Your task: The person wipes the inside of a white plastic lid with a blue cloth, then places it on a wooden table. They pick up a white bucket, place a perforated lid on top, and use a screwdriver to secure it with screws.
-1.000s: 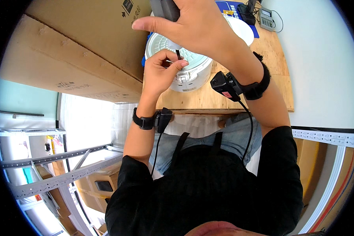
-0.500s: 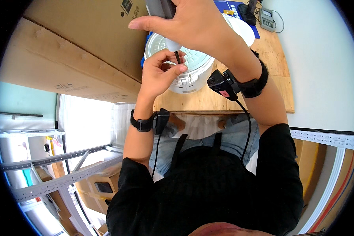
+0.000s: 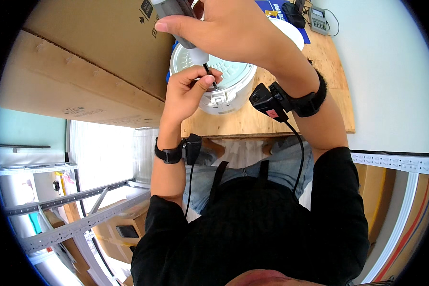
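My right hand (image 3: 226,38) is wrapped round a grey and white power screwdriver (image 3: 199,56), its thumb stretched along the body. The tool leans, its top to the left and its dark bit slanting down to the right. Thumb and fingers of my left hand (image 3: 185,90) are closed about the bit near its tip. That tip meets the near rim of a round white appliance (image 3: 231,101) with a pale green ribbed top, just above a white latch (image 3: 219,98). Whether a screw sits under the tip I cannot make out.
The appliance stands on a wooden table (image 3: 329,107), close to a large cardboard box (image 3: 100,47) at the left. Behind my right forearm lie a white round plate-like thing (image 3: 291,32) and a blue mat. A grey keypad device (image 3: 318,20) with a cord is at the far right.
The screwdriver has tilted further, its top swinging left, and more of its body shows. Its bit tip now shows below my left fingers at the rim. The view has shifted slightly.
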A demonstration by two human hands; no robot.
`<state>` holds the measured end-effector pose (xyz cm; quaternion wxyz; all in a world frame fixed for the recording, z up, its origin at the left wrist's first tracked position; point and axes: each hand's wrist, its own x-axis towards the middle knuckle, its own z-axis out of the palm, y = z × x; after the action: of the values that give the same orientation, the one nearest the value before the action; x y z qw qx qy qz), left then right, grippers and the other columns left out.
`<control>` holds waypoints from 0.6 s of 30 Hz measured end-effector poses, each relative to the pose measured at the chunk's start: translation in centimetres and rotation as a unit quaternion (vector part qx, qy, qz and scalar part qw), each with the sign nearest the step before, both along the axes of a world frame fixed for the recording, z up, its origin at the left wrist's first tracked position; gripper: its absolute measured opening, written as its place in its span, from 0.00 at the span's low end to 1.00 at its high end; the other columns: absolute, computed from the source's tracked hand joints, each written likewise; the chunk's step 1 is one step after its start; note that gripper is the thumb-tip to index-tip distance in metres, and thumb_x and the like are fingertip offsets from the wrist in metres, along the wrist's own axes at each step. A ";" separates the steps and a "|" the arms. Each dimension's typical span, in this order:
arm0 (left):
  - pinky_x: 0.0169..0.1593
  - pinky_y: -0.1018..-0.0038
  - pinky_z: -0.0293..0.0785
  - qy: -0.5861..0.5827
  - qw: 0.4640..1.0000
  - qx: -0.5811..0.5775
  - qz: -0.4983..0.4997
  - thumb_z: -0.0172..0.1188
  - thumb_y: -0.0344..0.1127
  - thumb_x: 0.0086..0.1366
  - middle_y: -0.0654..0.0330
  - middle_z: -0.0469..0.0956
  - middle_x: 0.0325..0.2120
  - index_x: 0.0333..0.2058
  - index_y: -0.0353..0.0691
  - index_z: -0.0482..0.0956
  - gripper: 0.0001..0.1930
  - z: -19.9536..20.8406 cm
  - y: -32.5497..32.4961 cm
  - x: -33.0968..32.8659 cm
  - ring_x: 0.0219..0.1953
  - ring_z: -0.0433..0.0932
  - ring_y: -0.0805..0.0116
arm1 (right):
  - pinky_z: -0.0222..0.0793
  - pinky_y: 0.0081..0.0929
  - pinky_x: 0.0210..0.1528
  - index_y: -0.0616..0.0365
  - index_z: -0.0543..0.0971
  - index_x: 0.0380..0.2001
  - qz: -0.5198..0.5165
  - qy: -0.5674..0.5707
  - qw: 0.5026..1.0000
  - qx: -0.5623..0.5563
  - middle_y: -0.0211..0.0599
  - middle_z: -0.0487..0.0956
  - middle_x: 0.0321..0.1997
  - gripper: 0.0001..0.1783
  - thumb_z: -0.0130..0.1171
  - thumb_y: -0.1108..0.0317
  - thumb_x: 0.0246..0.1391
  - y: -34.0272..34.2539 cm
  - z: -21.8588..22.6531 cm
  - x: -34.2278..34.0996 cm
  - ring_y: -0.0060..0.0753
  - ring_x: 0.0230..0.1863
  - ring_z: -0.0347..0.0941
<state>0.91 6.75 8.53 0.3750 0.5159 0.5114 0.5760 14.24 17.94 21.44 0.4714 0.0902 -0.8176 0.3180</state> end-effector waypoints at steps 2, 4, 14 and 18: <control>0.41 0.80 0.73 -0.018 1.000 0.004 -0.012 0.62 0.23 0.62 0.60 0.81 0.36 0.30 0.31 0.77 0.03 0.1 0.0 0.1 0.37 0.76 0.76 | 0.66 0.33 0.46 0.59 0.72 0.50 -0.045 -0.021 0.999 -0.005 0.45 0.68 0.45 0.22 0.61 0.74 0.50 -0.3 0.1 0.3 0.43 0.41 0.68; 0.40 0.80 0.74 -0.046 0.998 0.033 -0.032 0.65 0.23 0.59 0.60 0.80 0.36 0.30 0.31 0.78 0.04 -0.3 0.2 0.4 0.36 0.77 0.76 | 0.66 0.32 0.46 0.59 0.72 0.50 -0.047 -0.047 0.998 -0.003 0.45 0.67 0.45 0.22 0.63 0.73 0.50 -0.1 0.2 0.4 0.43 0.42 0.68; 0.35 0.80 0.72 0.075 0.995 0.052 0.042 0.66 0.23 0.57 0.62 0.78 0.28 0.25 0.30 0.80 0.04 -1.1 0.5 0.1 0.31 0.76 0.76 | 0.65 0.30 0.50 0.59 0.68 0.53 0.071 -0.026 0.994 -0.080 0.46 0.69 0.45 0.24 0.60 0.71 0.53 -1.4 -0.1 0.6 0.42 0.45 0.68; 0.34 0.81 0.71 0.071 0.995 0.040 0.056 0.66 0.24 0.59 0.63 0.79 0.29 0.27 0.32 0.80 0.03 -1.5 0.6 0.1 0.29 0.74 0.78 | 0.65 0.32 0.50 0.58 0.68 0.55 -0.015 0.024 1.000 0.012 0.48 0.70 0.43 0.26 0.61 0.71 0.52 -0.6 -0.9 0.3 0.44 0.43 0.69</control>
<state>1.04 7.32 6.99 0.2838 0.5405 0.5414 0.5781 14.51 17.32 20.51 0.4948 0.0911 -0.8109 0.2990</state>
